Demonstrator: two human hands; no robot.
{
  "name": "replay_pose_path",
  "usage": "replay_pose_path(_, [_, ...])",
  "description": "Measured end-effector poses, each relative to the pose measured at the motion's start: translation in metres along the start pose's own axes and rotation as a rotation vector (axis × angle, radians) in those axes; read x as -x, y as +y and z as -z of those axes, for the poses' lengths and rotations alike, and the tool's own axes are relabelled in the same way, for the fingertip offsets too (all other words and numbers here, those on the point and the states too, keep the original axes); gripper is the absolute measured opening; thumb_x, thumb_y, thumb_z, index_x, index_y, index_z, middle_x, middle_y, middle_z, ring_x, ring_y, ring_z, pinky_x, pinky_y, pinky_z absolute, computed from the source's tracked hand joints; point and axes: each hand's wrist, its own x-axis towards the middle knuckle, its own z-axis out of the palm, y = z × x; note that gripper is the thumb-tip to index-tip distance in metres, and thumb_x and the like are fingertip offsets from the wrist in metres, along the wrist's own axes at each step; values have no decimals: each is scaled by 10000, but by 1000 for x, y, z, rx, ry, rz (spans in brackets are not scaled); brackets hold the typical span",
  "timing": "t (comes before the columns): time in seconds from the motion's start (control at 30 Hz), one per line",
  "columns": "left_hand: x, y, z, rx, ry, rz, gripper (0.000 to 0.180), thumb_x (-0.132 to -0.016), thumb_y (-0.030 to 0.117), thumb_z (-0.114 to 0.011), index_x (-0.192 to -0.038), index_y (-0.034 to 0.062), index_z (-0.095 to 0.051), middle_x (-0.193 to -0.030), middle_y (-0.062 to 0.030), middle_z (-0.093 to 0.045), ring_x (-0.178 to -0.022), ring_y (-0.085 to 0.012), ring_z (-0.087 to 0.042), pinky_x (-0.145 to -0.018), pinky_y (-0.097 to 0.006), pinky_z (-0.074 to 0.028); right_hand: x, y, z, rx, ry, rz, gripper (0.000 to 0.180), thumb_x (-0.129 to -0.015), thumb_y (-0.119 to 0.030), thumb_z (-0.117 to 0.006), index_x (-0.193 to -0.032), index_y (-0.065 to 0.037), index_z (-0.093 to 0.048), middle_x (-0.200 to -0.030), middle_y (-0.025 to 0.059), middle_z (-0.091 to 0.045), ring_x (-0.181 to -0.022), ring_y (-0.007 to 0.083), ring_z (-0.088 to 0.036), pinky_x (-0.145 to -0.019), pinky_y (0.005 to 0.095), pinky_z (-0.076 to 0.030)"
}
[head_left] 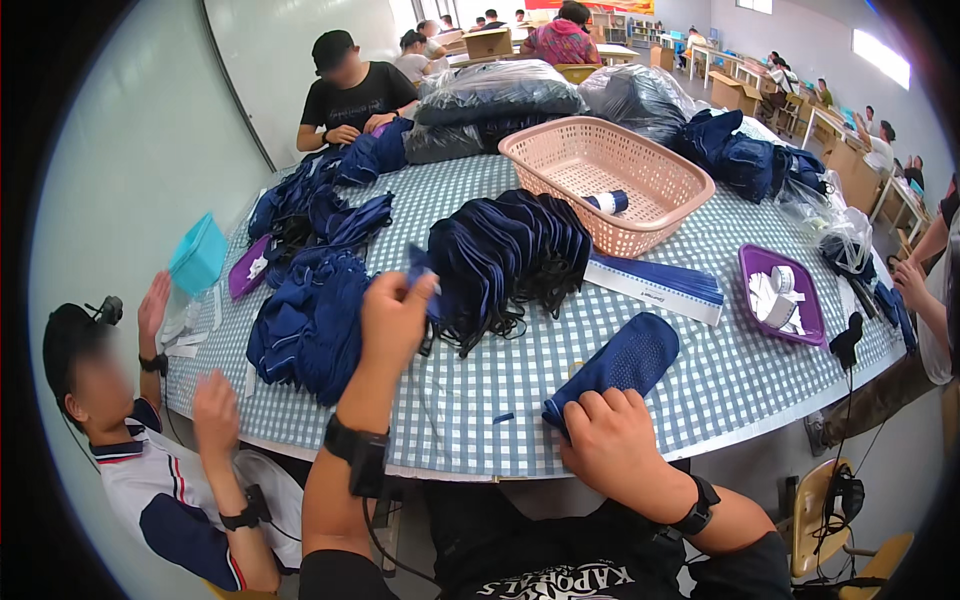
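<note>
We see the left hand raised over the checked table, its fingers pinched on a small navy piece beside the stack of navy socks. The right hand presses down, fingers curled, on the cuff of a flat navy sock near the table's front edge.

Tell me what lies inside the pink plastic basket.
Inside the pink plastic basket lies one rolled navy sock with a white band; the near wall hides part of the floor.

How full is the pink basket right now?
Nearly empty: the pink basket holds only one rolled navy-and-white item; its mesh floor shows bare elsewhere.
</note>
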Motion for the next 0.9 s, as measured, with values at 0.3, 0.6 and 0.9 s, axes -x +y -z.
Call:
replay_pose_path(0.3, [85,93,-8,-151,-353,-821,193,-724,-3,-737,-832,54,-587,-905,-122,-646,-832,-297,-644,-764,-387,-515,15,18,21,21,-27,-58,157,-701,-105,-665,-821,-80,-567,-701,48,-566,-623,247,-611,-555,378,-484])
replay_pose_path(0.6, [162,80,-52,-273,-724,-760,236,-792,179,-759,-949,35,-657,-1066,-99,-657,-971,-288,-649,-868,-397,-497,1,67,70,-29,399,-503,360,-749,-137,-724,-1074,-14,-632,-786,170,-694,-670,357,-687,-604,431,-539])
replay_pose_path(0.9, [138,80,-10,-424,-507,-612,624,-724,415,-846,-1192,38,-677,-1267,-188,-590,-1159,-373,-568,-942,-463,-475,4,69,86,162,373,-67,317,-641,-42,-727,-956,-61,-695,-975,104,-697,-871,291,-674,-773,383,-525])
